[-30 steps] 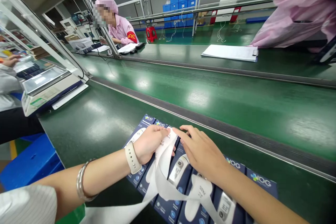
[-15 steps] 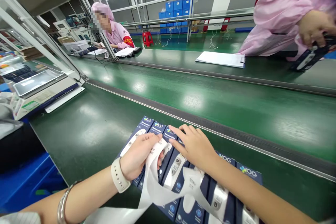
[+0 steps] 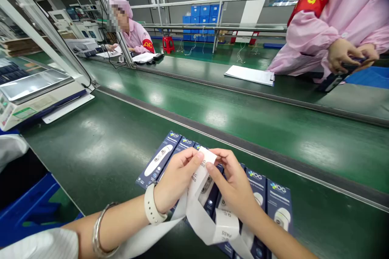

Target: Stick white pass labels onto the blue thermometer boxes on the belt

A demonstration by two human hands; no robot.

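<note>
A long white strip of stickers [image 3: 194,204] printed "Q.C PASS" runs between my hands and hangs down in loops. My left hand [image 3: 174,180], with a watch band on the wrist, pinches the strip near its upper end between thumb and fingers. At the right edge of that same end, my right hand [image 3: 235,186] has its thumb and forefinger closed on the strip. Beneath both hands several dark blue thermometer boxes [image 3: 158,160] lie side by side in a slanted row, faces up. The hands and the strip hide the middle boxes in part.
Beyond the dark rail lies a green belt [image 3: 188,97]. A weighing scale [image 3: 36,93] stands at left, near a blue stool [image 3: 30,210]. Across the belt, one co-worker [image 3: 136,34] sits; another co-worker [image 3: 316,28] handles a dark box near a clipboard [image 3: 249,75].
My right hand has come left and its thumb and forefinger have closed on the strip's end. My left hand has risen slightly to the right. The co-worker at right has brought both hands to the box.
</note>
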